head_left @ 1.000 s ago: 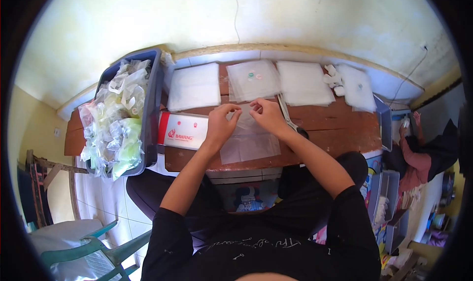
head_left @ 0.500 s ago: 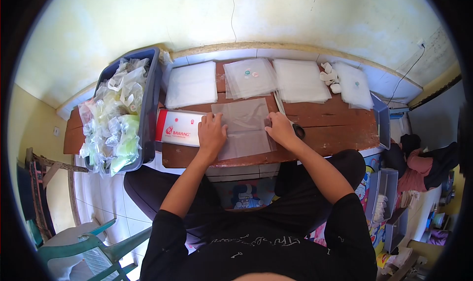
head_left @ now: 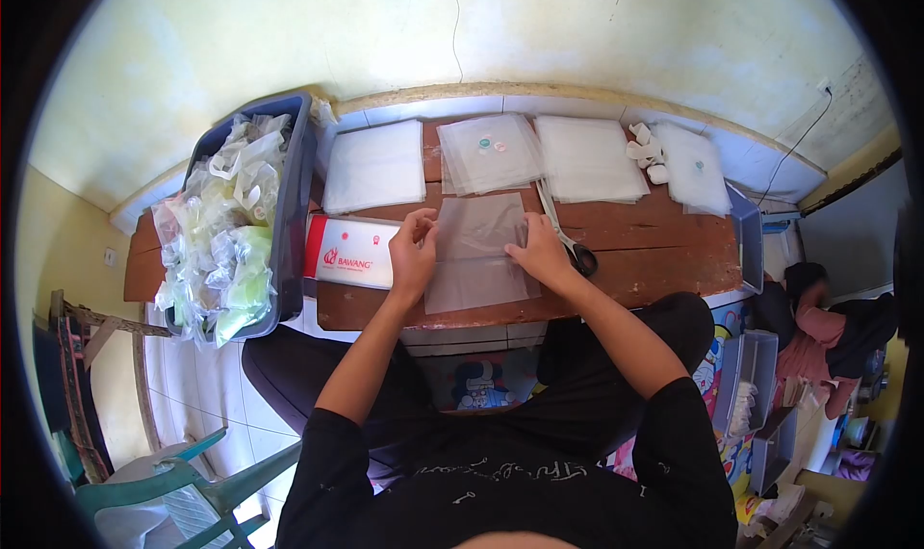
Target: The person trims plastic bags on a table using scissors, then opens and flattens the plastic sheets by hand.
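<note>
A clear plastic bag (head_left: 479,255), possibly more than one layer, lies flat on the brown wooden table in front of me. My left hand (head_left: 414,253) has its fingers curled at the bag's left edge. On the opposite edge my right hand (head_left: 541,251) grips the bag, thumb over the top. Black-handled scissors (head_left: 580,257) lie just right of my right hand, blades pointing away. Left of my left hand is a white and red printed pack (head_left: 348,253) reading "BAWANG", partly covered by that hand.
Stacks of clear bags (head_left: 373,167) line the table's (head_left: 664,251) back edge, with white strips (head_left: 643,150) among them. A dark bin (head_left: 300,164) of crumpled plastic stands left. Another person (head_left: 818,328) sits at right near grey crates (head_left: 746,381). A green chair (head_left: 183,486) is lower left.
Both hands have shifted slightly; my left fingers, earlier flat over the bag's left side, are now curled at its edge. The scissors show more fully. The person at right has moved a little.
</note>
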`<state>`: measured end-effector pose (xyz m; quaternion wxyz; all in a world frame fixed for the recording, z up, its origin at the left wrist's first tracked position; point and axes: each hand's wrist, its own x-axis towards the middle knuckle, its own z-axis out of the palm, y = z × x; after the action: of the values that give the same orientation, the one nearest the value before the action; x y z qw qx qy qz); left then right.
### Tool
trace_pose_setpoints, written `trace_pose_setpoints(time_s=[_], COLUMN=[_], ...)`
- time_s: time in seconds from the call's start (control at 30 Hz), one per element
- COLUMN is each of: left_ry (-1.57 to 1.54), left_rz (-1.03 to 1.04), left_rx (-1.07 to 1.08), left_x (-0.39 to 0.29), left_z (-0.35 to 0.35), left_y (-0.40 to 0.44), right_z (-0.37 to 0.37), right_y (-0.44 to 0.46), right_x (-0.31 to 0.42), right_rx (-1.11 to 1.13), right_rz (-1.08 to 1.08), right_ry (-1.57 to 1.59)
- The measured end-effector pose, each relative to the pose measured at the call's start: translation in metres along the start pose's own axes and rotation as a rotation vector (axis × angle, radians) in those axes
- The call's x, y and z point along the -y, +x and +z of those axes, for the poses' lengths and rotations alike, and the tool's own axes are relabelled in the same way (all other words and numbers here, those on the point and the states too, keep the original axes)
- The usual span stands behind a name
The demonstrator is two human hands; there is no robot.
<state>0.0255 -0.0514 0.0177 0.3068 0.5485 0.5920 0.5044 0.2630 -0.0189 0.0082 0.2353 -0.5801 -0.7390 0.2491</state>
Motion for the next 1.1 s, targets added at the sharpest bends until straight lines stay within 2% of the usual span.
trace_pose_setpoints(time_s=[0.03,0.07,0.13,0.17,0.2,0.23,0.3,0.37,0.4,0.47,0.53,0.57,0.6,0.67,0.7,0.73,0.8,0.83,0.87,0.93,1.03,1.1], left_ry=[-0.192,-0.193,-0.489,-0.489,-0.588,-0.686,-0.711,-0.733,-0.837,-0.940,-0.668,-0.468,-0.468,0.012,0.061,0.059,0.087,-0.081,-0.081,-0.069,-0.183,-0.243], left_rz=[-0.011,-0.009,0.036,0.036,0.087,0.139,0.174,0.210,0.265,0.322,0.032,-0.105,-0.104,0.060,0.147,0.150,0.422,0.320,0.319,0.099,-0.035,-0.104], left_rx=[-0.018,-0.018,0.036,0.037,0.115,0.192,0.244,0.294,0.278,0.261,0.194,0.140,0.140,-0.088,-0.029,-0.028,0.147,0.297,0.299,0.590,0.548,0.558], left_x=[-0.003,-0.005,-0.030,-0.041,-0.053,-0.064,-0.083,-0.086,-0.086,-0.084,-0.079,-0.059,-0.051,-0.038,-0.046,-0.053,-0.069,-0.080,-0.085,-0.092,-0.080,-0.078], left_z=[0.002,0.004,0.001,-0.003,-0.008,-0.012,-0.023,-0.030,-0.033,-0.042,-0.057,-0.065,-0.065,-0.064,-0.064,-0.062,-0.051,-0.043,-0.037,-0.028,-0.019,-0.019], left_y=[0.001,0.001,0.001,0.001,0.001,0.000,0.001,0.004,0.007,0.014,0.022,0.031,0.031,0.035,0.031,0.030,0.022,0.018,0.016,0.015,0.010,0.010], right_z=[0.000,-0.001,-0.005,-0.010,-0.012,-0.013,-0.015,-0.025,-0.028,-0.024,-0.032,-0.045,-0.052,-0.058,-0.063,-0.068,-0.079,-0.083,-0.086,-0.089,-0.093,-0.096], right_y=[0.002,0.007,0.015,0.019,0.022,0.025,0.028,0.018,0.015,0.019,0.020,0.020,0.019,0.023,0.024,0.025,0.022,0.020,0.017,0.016,0.019,0.019], right_x=[-0.001,-0.003,0.000,0.002,0.004,0.003,0.001,0.025,0.033,0.025,0.030,0.038,0.044,0.042,0.044,0.046,0.054,0.059,0.064,0.066,0.061,0.057], right_rx=[-0.001,-0.022,-0.043,-0.017,0.009,0.007,0.333,0.363,0.396,0.426,0.454,0.397,0.342,0.404,0.468,0.464,0.531,0.528,0.583,0.636,0.699,0.673], right_rz=[0.000,0.016,0.032,0.036,0.040,0.040,0.025,0.006,-0.011,0.032,0.076,-0.004,-0.083,-0.143,-0.197,-0.197,-0.326,-0.326,-0.309,-0.294,-0.273,-0.080], right_ry=[0.000,0.097,0.195,0.386,0.577,0.578,1.059,1.145,1.229,1.155,1.079,0.929,0.779,0.778,0.777,0.776,0.462,0.463,0.476,0.482,0.587,0.707])
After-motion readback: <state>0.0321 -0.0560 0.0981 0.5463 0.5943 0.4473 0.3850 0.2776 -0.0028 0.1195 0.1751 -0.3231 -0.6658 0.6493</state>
